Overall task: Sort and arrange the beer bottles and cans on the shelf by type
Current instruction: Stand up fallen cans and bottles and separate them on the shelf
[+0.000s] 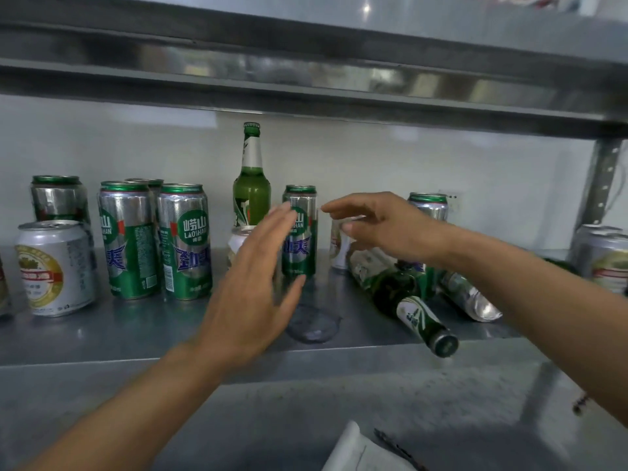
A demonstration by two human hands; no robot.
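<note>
The tall green and silver beer can [300,253] stands mid-frame on the grey metal shelf [136,338]. The left hand [251,283] is just in front of it, the right hand [377,226] near its top. Both grips are wide open and hold nothing. I think this can is next: hold it firmly, then move it to the matching tall cans [185,239] at left.

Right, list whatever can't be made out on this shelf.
Head view:
- short white can: label hidden by the left hand.
- white-and-red can: mostly hidden by the right hand.
- rear tall can: lower half behind the right forearm.
- left-edge can: cut off by the frame.
- Both hands are blurred, so whether either touches a can cannot be told.
</note>
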